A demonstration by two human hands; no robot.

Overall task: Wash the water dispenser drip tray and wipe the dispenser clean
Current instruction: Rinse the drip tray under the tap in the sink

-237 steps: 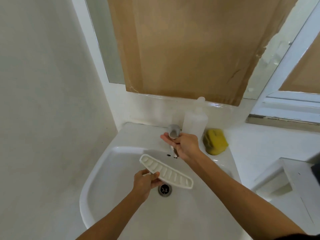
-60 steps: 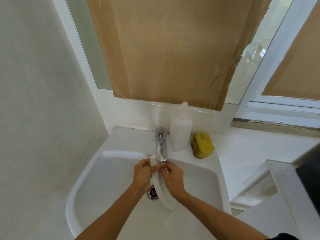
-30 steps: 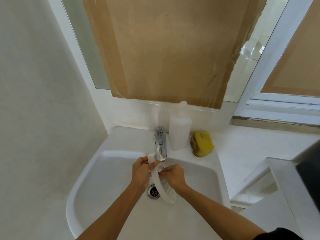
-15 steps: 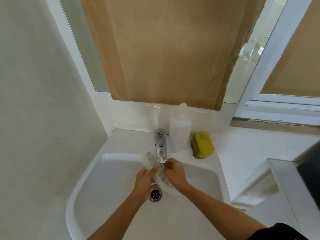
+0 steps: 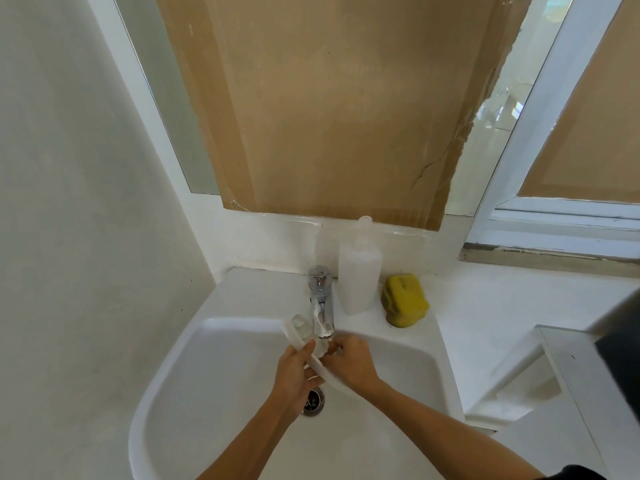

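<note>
The white slotted drip tray [image 5: 298,331] is tilted on edge under the chrome tap [image 5: 322,303], over the white sink [image 5: 194,344]. My left hand [image 5: 294,375] grips the tray from below, thumb over its rim. My right hand [image 5: 349,362] is on the tray's right side with curled fingers against it, right under the spout. Water runs from the spout onto the tray between my hands. The tray's lower end is hidden behind my hands. The water dispenser is out of sight.
A white soap bottle [image 5: 358,275] stands right of the tap, with a yellow sponge [image 5: 404,301] beside it on the ledge. The drain [image 5: 313,403] lies below my left wrist. Cardboard [image 5: 329,109] covers the mirror. A white shelf [image 5: 519,372] sits at right.
Eight seconds ago my right hand was on the tap and the tray lay flat. Since then both hands brought the tray under the spout, and it has tipped further leftward.
</note>
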